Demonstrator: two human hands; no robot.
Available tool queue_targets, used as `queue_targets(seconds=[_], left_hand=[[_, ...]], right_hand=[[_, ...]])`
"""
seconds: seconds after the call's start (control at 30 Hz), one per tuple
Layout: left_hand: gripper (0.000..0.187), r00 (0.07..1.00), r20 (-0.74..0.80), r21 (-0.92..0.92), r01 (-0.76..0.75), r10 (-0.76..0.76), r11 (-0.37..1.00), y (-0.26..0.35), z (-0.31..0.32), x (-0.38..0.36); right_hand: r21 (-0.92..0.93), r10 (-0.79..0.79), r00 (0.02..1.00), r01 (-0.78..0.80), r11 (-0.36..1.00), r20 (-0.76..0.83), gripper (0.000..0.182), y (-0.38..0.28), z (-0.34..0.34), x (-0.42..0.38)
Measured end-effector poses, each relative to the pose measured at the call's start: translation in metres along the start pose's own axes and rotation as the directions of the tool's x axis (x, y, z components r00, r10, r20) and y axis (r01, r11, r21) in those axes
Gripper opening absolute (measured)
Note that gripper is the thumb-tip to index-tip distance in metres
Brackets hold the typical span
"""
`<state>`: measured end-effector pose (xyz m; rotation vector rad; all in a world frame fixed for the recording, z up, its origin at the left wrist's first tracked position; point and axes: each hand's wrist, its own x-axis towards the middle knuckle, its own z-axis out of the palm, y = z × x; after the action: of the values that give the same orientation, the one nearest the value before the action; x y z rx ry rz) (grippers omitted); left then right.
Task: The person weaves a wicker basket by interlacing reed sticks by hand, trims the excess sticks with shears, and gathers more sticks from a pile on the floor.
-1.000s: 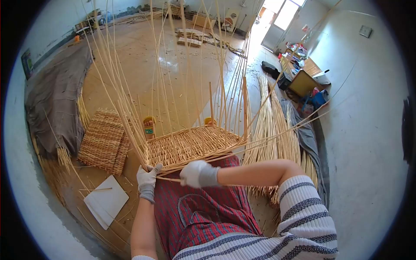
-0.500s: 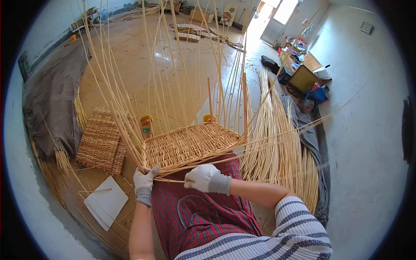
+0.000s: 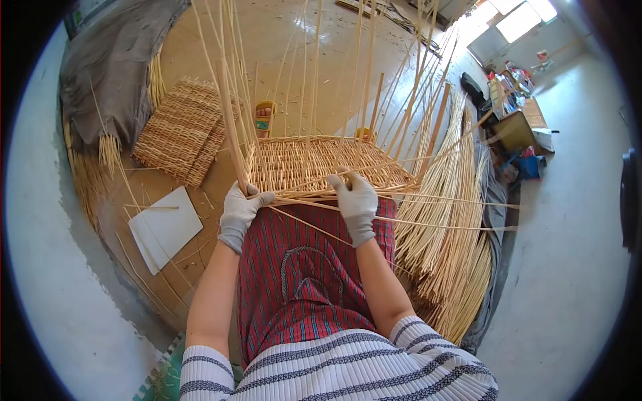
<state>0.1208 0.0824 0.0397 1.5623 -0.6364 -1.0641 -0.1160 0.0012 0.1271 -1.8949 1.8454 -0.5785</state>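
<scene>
A woven wicker basket base (image 3: 301, 164) rests over my lap, with tall upright rods rising from its edges. My left hand (image 3: 244, 210), in a white glove, is closed round the near left corner, at the foot of a thick corner post (image 3: 229, 127). At the middle of the near edge, my gloved right hand (image 3: 356, 202) pinches a thin wicker rod, its fingertips just over the weave. Loose rod ends (image 3: 448, 200) stick out to the right from the near edge, and another rod slants across the red striped apron (image 3: 314, 274) below.
Woven wicker panels (image 3: 177, 127) lie on the floor at left, near a white board (image 3: 167, 227). A large bundle of rods (image 3: 441, 247) lies at right. A yellow cup (image 3: 265, 117) stands behind the base. Farther right is a cluttered table (image 3: 528, 110).
My right hand has moved right and up, from pulling a rod below the near left corner to the middle of the near edge. The left hand stays at the corner. The view has tilted down.
</scene>
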Motion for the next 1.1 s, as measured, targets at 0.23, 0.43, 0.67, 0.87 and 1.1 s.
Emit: queue_targets(seconds=[0.23,0.43,0.67,0.87,1.1], left_hand=[[0.043,0.995,-0.089,-0.049,-0.039,0.035,0.998,-0.019,0.011,0.0],[0.045,0.985,-0.165,0.008,0.045,-0.043,0.999,0.003,0.013,-0.001],[0.043,0.987,-0.162,0.011,0.005,-0.003,1.0,-0.003,0.011,0.004],[0.044,0.989,-0.147,-0.049,-0.034,0.026,0.998,0.004,0.007,-0.002],[0.041,0.993,-0.117,0.055,-0.005,0.011,0.998,0.0,0.001,-0.005]], right_hand=[[0.254,-0.576,0.808,0.586,0.769,-0.121,0.042,-0.075,0.006,0.035],[-0.047,-0.853,0.496,0.867,0.495,0.16,0.061,-0.151,0.036,0.048],[-0.069,-0.56,0.809,0.557,0.828,-0.181,0.052,0.017,0.017,0.009],[-0.366,-0.776,0.63,0.717,0.593,-0.022,0.067,-0.042,0.024,-0.016],[-0.382,-0.415,0.774,0.609,0.695,0.479,0.101,-0.044,0.014,-0.012]])
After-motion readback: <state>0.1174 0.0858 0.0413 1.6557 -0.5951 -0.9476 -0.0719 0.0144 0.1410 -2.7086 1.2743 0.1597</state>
